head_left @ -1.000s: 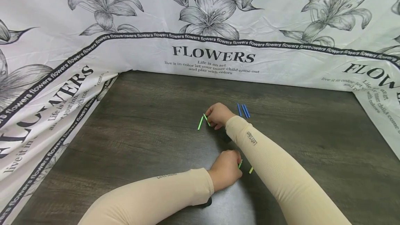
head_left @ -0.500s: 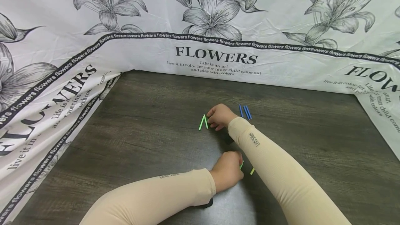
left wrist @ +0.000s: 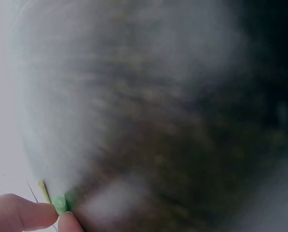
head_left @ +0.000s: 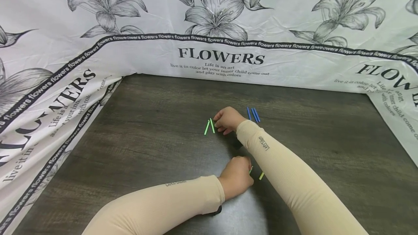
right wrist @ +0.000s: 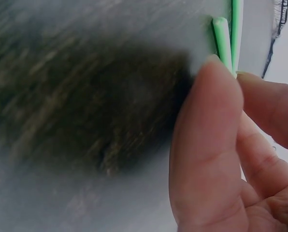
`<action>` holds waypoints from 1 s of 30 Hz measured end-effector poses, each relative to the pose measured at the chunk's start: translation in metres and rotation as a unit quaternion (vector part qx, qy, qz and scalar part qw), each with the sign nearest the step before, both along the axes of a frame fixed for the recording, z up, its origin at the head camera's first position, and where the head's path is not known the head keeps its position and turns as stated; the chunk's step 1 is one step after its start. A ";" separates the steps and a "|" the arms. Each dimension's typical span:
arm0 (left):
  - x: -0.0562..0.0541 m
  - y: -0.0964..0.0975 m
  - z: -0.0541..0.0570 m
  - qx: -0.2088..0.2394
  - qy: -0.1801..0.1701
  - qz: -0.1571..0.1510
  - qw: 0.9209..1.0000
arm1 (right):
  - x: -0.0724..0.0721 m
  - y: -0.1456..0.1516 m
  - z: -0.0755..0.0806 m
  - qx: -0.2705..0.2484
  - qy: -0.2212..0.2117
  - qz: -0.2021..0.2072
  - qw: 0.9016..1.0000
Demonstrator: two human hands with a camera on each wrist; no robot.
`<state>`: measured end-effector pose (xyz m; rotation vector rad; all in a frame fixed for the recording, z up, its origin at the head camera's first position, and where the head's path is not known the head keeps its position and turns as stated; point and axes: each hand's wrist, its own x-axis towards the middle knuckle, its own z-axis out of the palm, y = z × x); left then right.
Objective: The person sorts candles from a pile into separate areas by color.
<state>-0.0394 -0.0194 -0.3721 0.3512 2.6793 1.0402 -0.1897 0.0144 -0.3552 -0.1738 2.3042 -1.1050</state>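
Two thin light-green sticks, the left one and the right one, lean toward each other at their far ends on the dark wooden table. My right hand is just right of them, its fingertips beside the right stick. In the right wrist view, thumb and forefinger stand slightly apart near that green stick. Nearer the front, my left hand pinches another green stick between thumb and finger; most of this stick is hidden.
Several blue sticks lie beyond my right wrist. A yellow-green stick lies between my left hand and the right sleeve. Flower-printed white cloth borders the table at the back and sides.
The right-hand green stick has swung from a steeper slant to nearly upright in view, and my right fingers have come off it. My left hand stays in place, keeping its stick.
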 end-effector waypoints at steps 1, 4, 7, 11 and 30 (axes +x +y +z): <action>0.000 0.000 0.000 0.001 0.002 0.000 1.000 | 0.000 0.000 0.001 0.000 0.001 0.000 1.000; 0.000 0.000 0.001 0.003 0.004 0.001 1.000 | 0.000 0.001 0.002 -0.001 0.000 0.001 1.000; 0.000 0.001 0.001 0.002 0.002 0.002 1.000 | -0.001 0.003 0.002 -0.004 -0.002 -0.001 1.000; 0.000 0.002 0.002 -0.002 -0.002 0.004 1.000 | -0.002 0.005 0.002 -0.007 -0.006 -0.002 1.000; 0.001 0.003 0.001 -0.013 0.006 -0.008 1.000 | 0.002 0.019 0.020 0.003 0.014 0.010 1.000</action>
